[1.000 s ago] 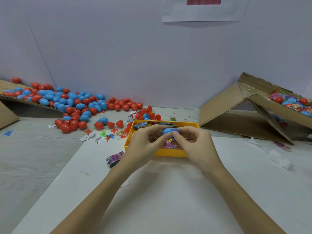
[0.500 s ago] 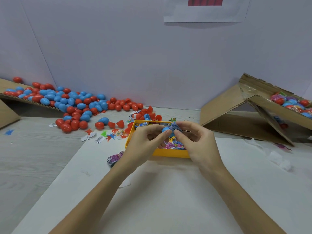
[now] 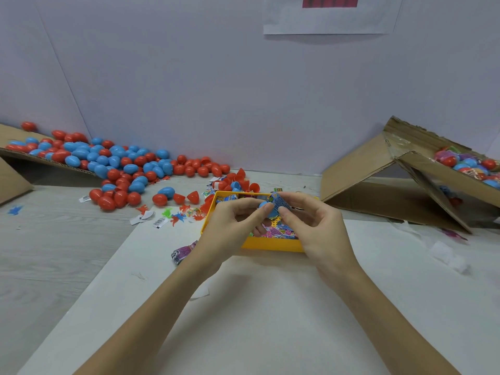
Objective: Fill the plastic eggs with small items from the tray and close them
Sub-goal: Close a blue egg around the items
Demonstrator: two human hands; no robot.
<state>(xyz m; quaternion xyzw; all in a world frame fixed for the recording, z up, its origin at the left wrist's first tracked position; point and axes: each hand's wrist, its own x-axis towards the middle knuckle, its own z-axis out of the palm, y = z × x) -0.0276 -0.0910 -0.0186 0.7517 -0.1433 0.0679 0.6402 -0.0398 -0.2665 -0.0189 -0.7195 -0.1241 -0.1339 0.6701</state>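
Observation:
Over the yellow tray (image 3: 266, 244) my left hand (image 3: 230, 228) pinches a blue plastic egg half (image 3: 266, 208) between thumb and fingers. My right hand (image 3: 315, 228) holds a small blue printed packet (image 3: 281, 203) at the egg's opening, partly inside it. The tray holds several colourful wrapped items (image 3: 278, 230), mostly hidden behind my hands.
A pile of red and blue eggs (image 3: 113, 169) spreads from a cardboard ramp at the back left. Loose red egg halves (image 3: 238, 182) and small toys lie behind the tray. A cardboard box (image 3: 405, 180) with filled eggs (image 3: 470, 166) stands at the right. A purple packet (image 3: 184, 251) lies left of the tray.
The egg was held shut between both hands a second ago. Now it is apart, and my right hand has brought a blue packet up to the half in my left hand.

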